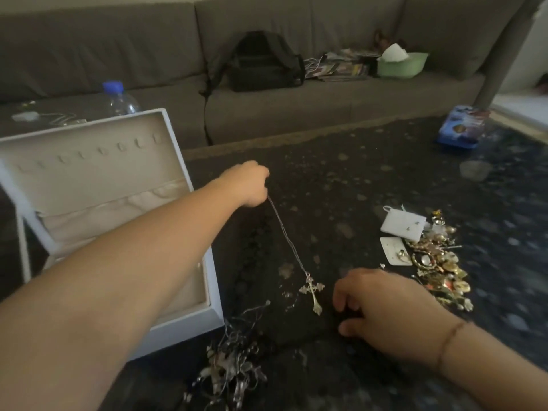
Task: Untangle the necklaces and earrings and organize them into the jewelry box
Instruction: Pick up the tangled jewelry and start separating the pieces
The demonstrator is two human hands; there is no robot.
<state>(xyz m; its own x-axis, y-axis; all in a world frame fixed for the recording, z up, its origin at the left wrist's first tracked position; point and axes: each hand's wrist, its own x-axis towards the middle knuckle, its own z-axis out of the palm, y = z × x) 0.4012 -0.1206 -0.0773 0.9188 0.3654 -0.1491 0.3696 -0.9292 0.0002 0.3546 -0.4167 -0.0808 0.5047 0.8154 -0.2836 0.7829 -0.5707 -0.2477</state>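
A grey sofa runs across the top of the view, from ten to two o'clock, with a black backpack on its seat at twelve. Below it a dark patterned rug fills the floor.

At nine o'clock a white jewelry box stands open, its cream-lined lid tilted up toward the sofa. A water bottle stands behind it.

The left hand, just above centre, is stretched out on a nearly straight arm that crosses over the box's right edge. Its fingers pinch the top of a thin chain. The chain runs in a taut slant from that hand down toward five o'clock and ends in a cross pendant, which hangs or rests just above the rug; which one cannot be told.

The right hand, at four o'clock, lies palm down beside the pendant, fingers loosely curled and holding nothing. It is the nearer hand to the pendant.

A pile of gold earrings lies at three o'clock, beyond the right hand. A tangle of silver chains lies at six o'clock, below the pendant.

The chain looks free of both heaps, so the box, to the left of the holding hand, seems its next place.
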